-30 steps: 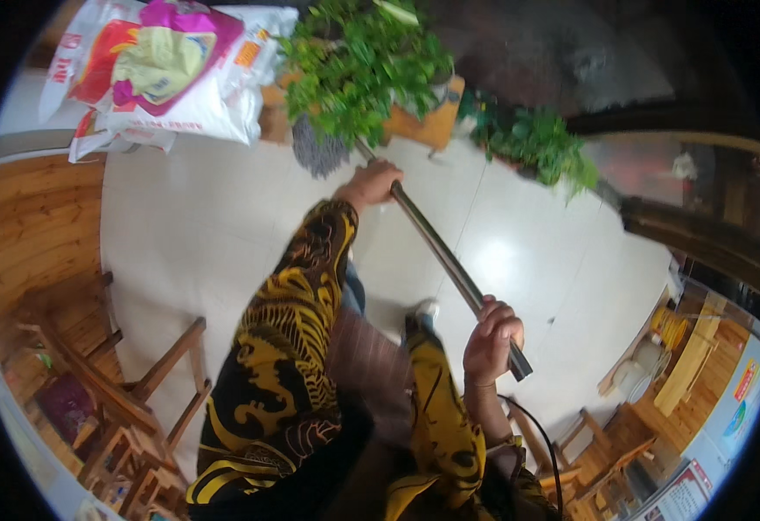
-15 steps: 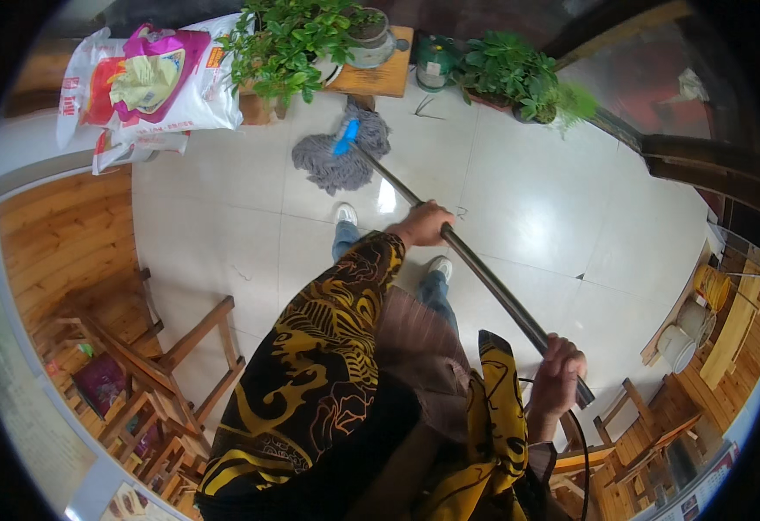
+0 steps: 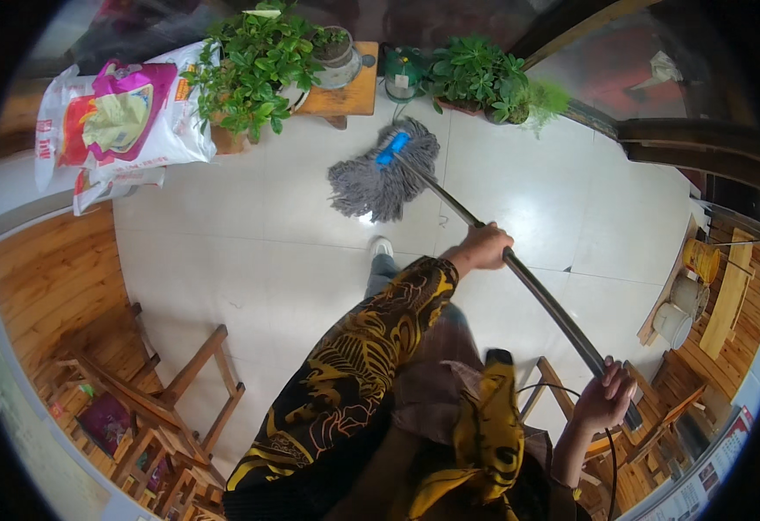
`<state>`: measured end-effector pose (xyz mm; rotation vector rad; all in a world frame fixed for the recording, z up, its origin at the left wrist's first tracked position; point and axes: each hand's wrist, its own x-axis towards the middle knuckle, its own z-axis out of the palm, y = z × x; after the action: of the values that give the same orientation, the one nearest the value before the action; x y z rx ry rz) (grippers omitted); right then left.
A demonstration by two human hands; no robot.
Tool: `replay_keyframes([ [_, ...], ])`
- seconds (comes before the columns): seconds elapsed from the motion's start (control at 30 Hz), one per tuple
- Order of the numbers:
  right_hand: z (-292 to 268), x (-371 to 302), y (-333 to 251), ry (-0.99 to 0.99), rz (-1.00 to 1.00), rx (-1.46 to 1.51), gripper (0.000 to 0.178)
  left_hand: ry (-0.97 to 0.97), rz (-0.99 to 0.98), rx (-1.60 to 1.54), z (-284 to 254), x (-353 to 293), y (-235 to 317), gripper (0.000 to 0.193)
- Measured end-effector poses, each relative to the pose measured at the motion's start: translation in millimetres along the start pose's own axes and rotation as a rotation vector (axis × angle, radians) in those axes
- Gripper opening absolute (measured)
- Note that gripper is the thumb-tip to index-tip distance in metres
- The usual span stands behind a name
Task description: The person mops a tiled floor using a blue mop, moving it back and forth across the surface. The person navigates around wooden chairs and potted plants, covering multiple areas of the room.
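A grey string mop (image 3: pixel 380 181) with a blue clamp lies on the pale tiled floor, its strands spread out. Its dark metal handle (image 3: pixel 554 306) slants from the head down to the lower right. My left hand (image 3: pixel 484 247) wraps round the pole at about its middle, the patterned black and yellow sleeve reaching across in front of me. Near the pole's top end, my right hand (image 3: pixel 604 398) grips it with the fingers curled over. One white shoe (image 3: pixel 382 248) shows on the floor below the mop head.
A wooden bench (image 3: pixel 345 91) with potted plants and a large white sack (image 3: pixel 124 117) stands along the far side. More green plants (image 3: pixel 484 78) and a green container (image 3: pixel 404 76) sit beside it. Wooden chairs (image 3: pixel 198 391) are at the left; buckets (image 3: pixel 674 323) stand at the right.
The mop head has shifted right along the floor, away from the bench's front. Both my hands have moved right with the handle, keeping their hold. One shoe has gone out of sight.
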<state>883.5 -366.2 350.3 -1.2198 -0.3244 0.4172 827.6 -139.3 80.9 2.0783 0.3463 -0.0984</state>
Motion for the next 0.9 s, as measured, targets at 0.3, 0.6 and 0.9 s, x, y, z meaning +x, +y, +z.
replay_keyframes([
  [0.3, 9, 65, 84, -0.01, 0.063, 0.158, 0.023, 0.266, -0.067, 0.055, -38, 23, -72, 0.012],
  [0.6, -111, 141, 39, -0.101, 0.237, 0.056, 0.023, 0.281, -0.136, 0.076, 38, 97, -13, 0.01],
  [0.9, -265, 187, -90, -0.082, 0.169, -0.022, 0.026, 0.184, 0.048, -0.037, 173, 222, 133, 0.014],
])
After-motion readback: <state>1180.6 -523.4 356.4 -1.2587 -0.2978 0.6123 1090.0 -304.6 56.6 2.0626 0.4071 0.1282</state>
